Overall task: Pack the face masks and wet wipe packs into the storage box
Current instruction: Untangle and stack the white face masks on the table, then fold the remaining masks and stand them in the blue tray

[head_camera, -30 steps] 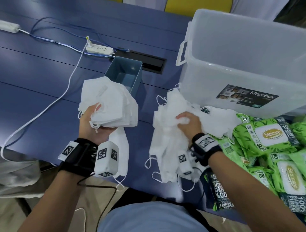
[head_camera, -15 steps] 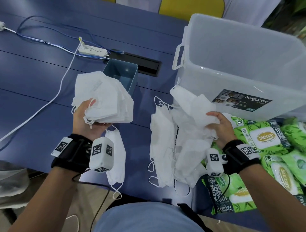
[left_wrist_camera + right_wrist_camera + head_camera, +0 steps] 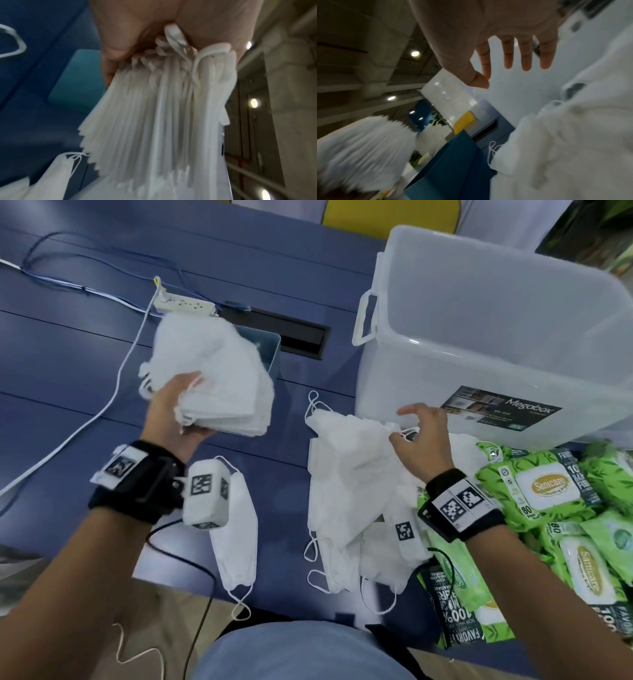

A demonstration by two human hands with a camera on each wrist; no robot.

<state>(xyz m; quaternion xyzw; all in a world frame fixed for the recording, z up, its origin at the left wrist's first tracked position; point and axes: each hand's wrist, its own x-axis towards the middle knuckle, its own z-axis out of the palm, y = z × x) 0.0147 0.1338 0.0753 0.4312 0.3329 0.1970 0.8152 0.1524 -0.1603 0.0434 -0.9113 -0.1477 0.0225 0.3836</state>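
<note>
Fingers point(image 3: 526, 59) of your right hand point(image 3: 423, 436) now splay wide, having let go of the loose masks point(image 3: 349, 491) at six o'clock of the storage box point(image 3: 496, 337), still unpacked. Your left hand point(image 3: 174, 416) keeps gripping the mask stack point(image 3: 219, 378) at nine o'clock. Wet wipe packs point(image 3: 548, 494) wait at four o'clock on the blue worktop point(image 3: 68, 354), with a power strip point(image 3: 185, 306) beyond.
</note>
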